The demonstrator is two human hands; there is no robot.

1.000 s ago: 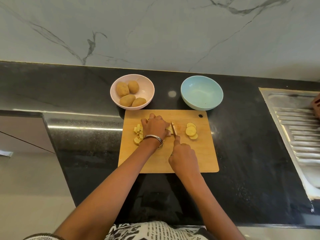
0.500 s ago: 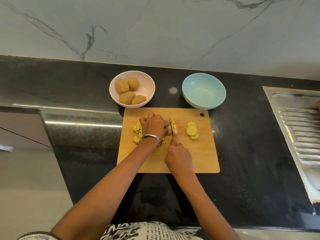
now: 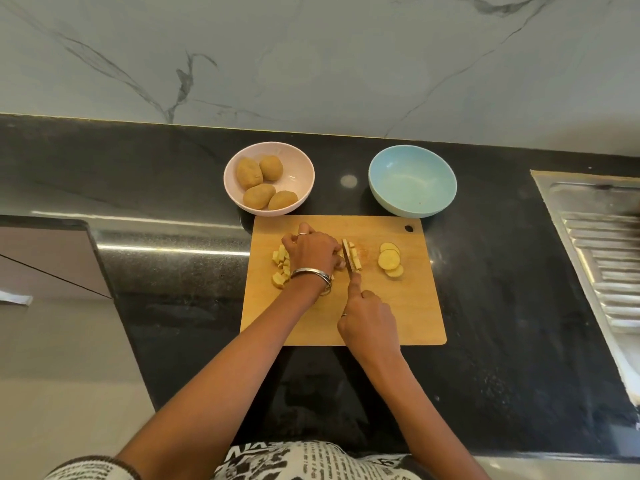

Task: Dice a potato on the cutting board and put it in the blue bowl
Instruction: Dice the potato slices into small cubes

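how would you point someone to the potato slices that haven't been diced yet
Start at the wooden cutting board on the black counter, below the blue bowl. On its right half, right of the knife, lies a small overlapping pile of round slices. They are flat discs; the other pieces are sticks and cubes.

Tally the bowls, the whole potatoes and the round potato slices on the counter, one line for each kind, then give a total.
Bowls: 2, the pink bowl and the blue bowl
Whole potatoes: 4, all in the pink bowl
Round potato slices: 3, on the cutting board
Total: 9
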